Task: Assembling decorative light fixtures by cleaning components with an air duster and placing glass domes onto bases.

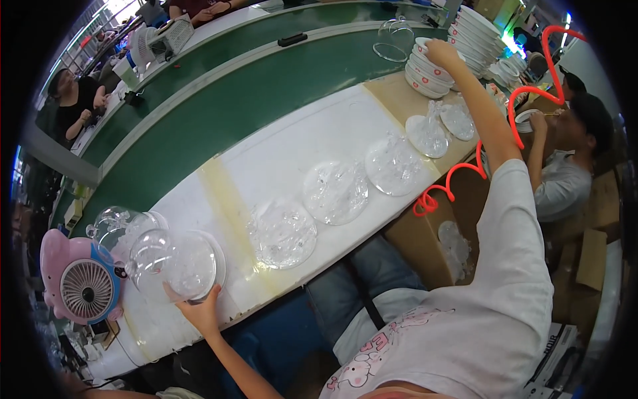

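My left hand [200, 311] is at the near left of the white work table, its thumb and fingers around the lower rim of a clear plastic dome [159, 263]. That dome lies tilted on its side against a round white base [219, 258]. A second clear dome [113, 225] stands just behind it. My right arm is stretched to the far right, where my right hand [440, 53] grips the rim of the top white bowl [428, 66] in a short stack with red marks. Between my hands lies a row of round white discs in crinkled clear plastic [335, 193].
A pink and blue fan [86, 289] stands at the left end. Beyond the table runs a green conveyor belt [266, 113], with another clear dome [393, 41] on it. A taller bowl stack [473, 33] and a coiled red hose [525, 93] are at right. Co-workers sit nearby.
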Action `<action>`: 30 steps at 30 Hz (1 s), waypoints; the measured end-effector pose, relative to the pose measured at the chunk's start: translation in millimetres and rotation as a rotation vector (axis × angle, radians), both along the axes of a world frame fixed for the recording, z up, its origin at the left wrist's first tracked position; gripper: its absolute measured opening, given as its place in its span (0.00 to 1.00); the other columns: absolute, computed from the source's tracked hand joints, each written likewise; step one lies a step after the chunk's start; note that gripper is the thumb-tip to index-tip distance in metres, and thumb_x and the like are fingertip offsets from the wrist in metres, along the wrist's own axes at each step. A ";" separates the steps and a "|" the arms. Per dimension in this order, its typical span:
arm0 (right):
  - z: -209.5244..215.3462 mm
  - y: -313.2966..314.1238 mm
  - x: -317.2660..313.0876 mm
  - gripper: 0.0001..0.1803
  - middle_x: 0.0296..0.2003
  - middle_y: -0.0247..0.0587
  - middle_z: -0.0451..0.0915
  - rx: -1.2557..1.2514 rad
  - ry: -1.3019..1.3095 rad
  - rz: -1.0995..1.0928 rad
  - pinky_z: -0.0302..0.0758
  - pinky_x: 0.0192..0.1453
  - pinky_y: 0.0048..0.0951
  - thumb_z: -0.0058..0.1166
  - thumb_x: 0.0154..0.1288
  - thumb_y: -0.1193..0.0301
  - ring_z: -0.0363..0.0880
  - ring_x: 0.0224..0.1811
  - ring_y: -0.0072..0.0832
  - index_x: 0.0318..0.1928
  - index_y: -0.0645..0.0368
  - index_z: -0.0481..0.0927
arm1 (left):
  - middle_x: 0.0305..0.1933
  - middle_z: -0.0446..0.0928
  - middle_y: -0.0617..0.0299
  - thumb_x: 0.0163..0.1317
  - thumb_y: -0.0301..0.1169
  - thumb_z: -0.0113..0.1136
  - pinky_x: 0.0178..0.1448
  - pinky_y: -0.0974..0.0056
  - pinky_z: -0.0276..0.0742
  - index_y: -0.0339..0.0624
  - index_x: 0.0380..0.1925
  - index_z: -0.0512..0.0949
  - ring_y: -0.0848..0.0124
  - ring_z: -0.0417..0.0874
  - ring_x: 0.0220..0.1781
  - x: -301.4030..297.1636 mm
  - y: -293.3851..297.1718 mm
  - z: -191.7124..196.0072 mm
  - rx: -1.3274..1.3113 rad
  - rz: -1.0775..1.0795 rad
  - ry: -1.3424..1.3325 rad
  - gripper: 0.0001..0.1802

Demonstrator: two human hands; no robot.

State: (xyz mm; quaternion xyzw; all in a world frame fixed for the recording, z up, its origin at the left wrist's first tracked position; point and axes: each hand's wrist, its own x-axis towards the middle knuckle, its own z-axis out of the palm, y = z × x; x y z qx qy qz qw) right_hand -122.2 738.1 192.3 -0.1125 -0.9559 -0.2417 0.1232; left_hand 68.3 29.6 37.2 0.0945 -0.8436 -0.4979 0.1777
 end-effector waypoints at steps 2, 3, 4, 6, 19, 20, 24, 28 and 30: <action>-8.0 26.4 1.5 0.12 0.37 0.46 0.79 0.041 -0.044 -0.059 0.75 0.43 0.42 0.47 0.57 0.67 0.78 0.41 0.43 0.40 0.54 0.78 | 0.66 0.53 0.49 0.31 0.29 0.76 0.69 0.59 0.49 0.40 0.66 0.46 0.58 0.55 0.67 4.1 -9.7 -8.3 -0.031 0.001 0.007 0.61; -16.5 25.1 5.3 0.11 0.36 0.47 0.79 -0.016 0.025 -0.058 0.75 0.41 0.42 0.48 0.55 0.69 0.79 0.40 0.42 0.38 0.54 0.79 | 0.66 0.52 0.48 0.32 0.30 0.75 0.69 0.59 0.48 0.41 0.66 0.44 0.58 0.54 0.68 8.0 -12.7 -7.5 -0.070 0.005 0.010 0.62; -22.1 24.5 8.1 0.10 0.35 0.49 0.80 -0.073 0.093 -0.060 0.76 0.38 0.43 0.48 0.54 0.71 0.80 0.39 0.41 0.36 0.53 0.80 | 0.66 0.52 0.48 0.32 0.30 0.75 0.69 0.59 0.48 0.41 0.66 0.44 0.58 0.54 0.68 11.5 -14.1 -6.7 -0.080 0.015 0.012 0.62; -20.7 24.3 7.8 0.10 0.34 0.47 0.80 -0.098 0.124 -0.067 0.75 0.39 0.42 0.48 0.55 0.69 0.80 0.38 0.41 0.37 0.52 0.80 | 0.68 0.46 0.46 0.35 0.27 0.73 0.71 0.59 0.43 0.39 0.66 0.42 0.56 0.48 0.70 18.7 -12.7 -4.8 -0.035 0.024 0.033 0.60; 21.1 -2.2 -24.4 0.18 0.40 0.41 0.79 -1.523 0.621 0.385 0.75 0.46 0.26 0.50 0.62 0.66 0.79 0.39 0.27 0.48 0.66 0.75 | 0.62 0.62 0.48 0.60 0.28 0.55 0.66 0.60 0.55 0.38 0.60 0.58 0.62 0.62 0.64 166.4 40.9 5.5 0.163 0.412 0.101 0.29; 19.0 -42.9 -26.8 0.17 0.42 0.42 0.78 -1.740 0.476 0.495 0.75 0.50 0.26 0.48 0.63 0.70 0.77 0.42 0.27 0.49 0.69 0.73 | 0.61 0.63 0.49 0.61 0.27 0.54 0.65 0.61 0.58 0.37 0.60 0.59 0.63 0.63 0.63 170.0 43.0 4.4 0.195 0.384 0.137 0.27; -8.2 -236.4 -22.8 0.10 0.38 0.42 0.77 -2.147 0.319 0.478 0.78 0.49 0.31 0.50 0.59 0.77 0.78 0.41 0.29 0.41 0.70 0.75 | 0.61 0.63 0.51 0.61 0.24 0.52 0.63 0.63 0.61 0.36 0.58 0.61 0.65 0.64 0.63 156.9 69.4 5.8 0.260 0.283 0.202 0.24; -30.8 -404.8 12.9 0.08 0.32 0.46 0.77 -2.508 0.272 0.356 0.81 0.33 0.29 0.45 0.54 0.82 0.79 0.34 0.34 0.36 0.66 0.73 | 0.63 0.61 0.53 0.61 0.23 0.51 0.67 0.60 0.55 0.36 0.59 0.60 0.65 0.60 0.66 161.0 97.7 19.5 0.361 0.142 0.255 0.25; -59.0 -455.1 21.8 0.09 0.37 0.47 0.75 -2.625 0.275 0.183 0.81 0.42 0.32 0.43 0.55 0.85 0.78 0.40 0.35 0.38 0.73 0.72 | 0.63 0.61 0.53 0.60 0.21 0.50 0.66 0.61 0.56 0.35 0.59 0.60 0.65 0.60 0.66 170.4 110.0 21.6 0.393 0.081 0.262 0.25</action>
